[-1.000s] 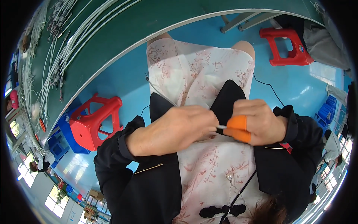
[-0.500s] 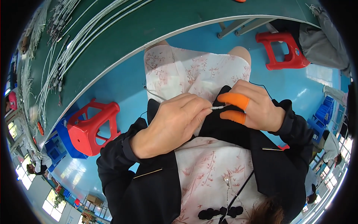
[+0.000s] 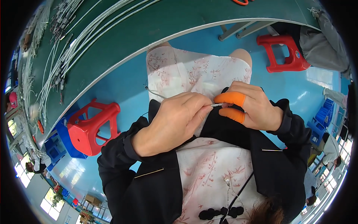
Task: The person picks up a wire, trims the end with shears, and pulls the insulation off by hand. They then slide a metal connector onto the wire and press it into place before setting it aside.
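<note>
Above my lap, my left hand (image 3: 173,125) pinches a thin grey cable (image 3: 156,93) close to its end between thumb and fingers. A short silvery tip (image 3: 216,105) sticks out of that pinch toward the right. My right hand (image 3: 253,106) wears orange finger cots (image 3: 232,98) on the thumb and index finger. Its index finger and thumb sit around the tip, closed on it or on its fine wires; the exact contact is too small to tell. The cable's other end runs out of sight beyond my left hand.
A green table (image 3: 123,44) curves across the front, with bundles of pale cables (image 3: 80,48) at its left and orange-handled scissors (image 3: 241,2) at its far edge. Red stools (image 3: 91,127) stand left and right. Blue crates (image 3: 324,112) and other people are farther off.
My right index finger and thumb have shifted slightly left, nearer my left fingertips, and cover more of the silvery tip. My left hand stays almost in place.
</note>
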Demonstrator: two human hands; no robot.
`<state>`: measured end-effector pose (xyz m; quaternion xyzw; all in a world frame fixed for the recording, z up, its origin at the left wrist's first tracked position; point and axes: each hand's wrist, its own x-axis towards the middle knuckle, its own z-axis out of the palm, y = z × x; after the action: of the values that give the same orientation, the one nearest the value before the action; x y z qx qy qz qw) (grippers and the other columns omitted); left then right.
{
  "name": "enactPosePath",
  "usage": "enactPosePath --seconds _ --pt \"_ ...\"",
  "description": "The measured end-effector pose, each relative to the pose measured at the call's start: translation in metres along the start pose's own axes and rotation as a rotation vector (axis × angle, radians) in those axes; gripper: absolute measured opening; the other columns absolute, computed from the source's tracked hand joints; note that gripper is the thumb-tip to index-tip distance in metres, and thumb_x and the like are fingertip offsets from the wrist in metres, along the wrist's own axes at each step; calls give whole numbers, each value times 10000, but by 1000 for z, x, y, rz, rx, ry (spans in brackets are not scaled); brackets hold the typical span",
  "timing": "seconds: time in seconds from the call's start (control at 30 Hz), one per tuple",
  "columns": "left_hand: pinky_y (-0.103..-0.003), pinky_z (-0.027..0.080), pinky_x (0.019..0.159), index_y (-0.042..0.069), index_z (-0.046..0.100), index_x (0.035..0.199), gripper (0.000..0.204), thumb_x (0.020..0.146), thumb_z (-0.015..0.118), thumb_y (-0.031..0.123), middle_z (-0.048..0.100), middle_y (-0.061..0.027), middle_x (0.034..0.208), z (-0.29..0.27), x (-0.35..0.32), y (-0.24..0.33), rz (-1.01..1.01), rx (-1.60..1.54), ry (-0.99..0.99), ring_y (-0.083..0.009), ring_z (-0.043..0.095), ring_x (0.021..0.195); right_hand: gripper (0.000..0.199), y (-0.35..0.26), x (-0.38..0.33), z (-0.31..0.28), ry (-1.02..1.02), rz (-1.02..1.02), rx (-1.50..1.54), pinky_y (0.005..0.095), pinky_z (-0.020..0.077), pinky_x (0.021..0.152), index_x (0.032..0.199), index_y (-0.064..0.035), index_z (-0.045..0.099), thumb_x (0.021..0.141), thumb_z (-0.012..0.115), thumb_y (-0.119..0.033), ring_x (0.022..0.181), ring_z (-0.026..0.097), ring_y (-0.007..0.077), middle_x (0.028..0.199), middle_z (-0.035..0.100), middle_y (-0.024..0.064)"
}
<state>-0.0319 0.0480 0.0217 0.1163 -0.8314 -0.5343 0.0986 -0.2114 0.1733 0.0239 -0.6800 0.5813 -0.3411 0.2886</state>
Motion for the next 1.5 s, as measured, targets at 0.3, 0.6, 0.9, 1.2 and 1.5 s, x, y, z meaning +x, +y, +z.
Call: enactPosePath --seconds 0.3,0.6,0.9,1.2,1.5 --pt "-274 460 570 -12 590 871 55 849 593 38 615 -79 735 -5 -1 0 -241 -260 56 -145 589 619 279 15 22 -43 264 15 -352 280 438 570 1000 -41 605 732 673 -6 659 565 201 791 578 83" --pt "-206 475 672 -29 615 915 75 844 612 -7 634 -38 808 0 7 1 -176 -407 312 -84 605 722 227 83 102 -91 595 -218 -970 347 463 647 1016 -16 584 797 631 -54 724 571 284 851 577 116" --pt "-207 459 616 -25 606 888 70 831 625 10 625 -36 769 -4 11 -3 -166 -418 431 -68 568 665 253 109 121 -117 341 217 -825 369 456 645 992 -3 564 780 636 -119 716 568 296 837 566 141" --pt "-195 386 542 -22 592 935 95 873 588 50 618 -51 779 -12 17 -9 -304 -905 441 -62 508 595 301 87 85 -108 463 359 -336 278 439 584 1080 -23 542 784 582 -57 670 579 174 852 596 85" --pt "-197 391 555 -29 606 981 138 876 587 58 624 -60 789 -9 24 -13 -302 -910 473 -67 505 594 422 19 7 -24 524 446 546 183 383 588 1186 9 484 792 610 -76 692 500 62 878 560 27"
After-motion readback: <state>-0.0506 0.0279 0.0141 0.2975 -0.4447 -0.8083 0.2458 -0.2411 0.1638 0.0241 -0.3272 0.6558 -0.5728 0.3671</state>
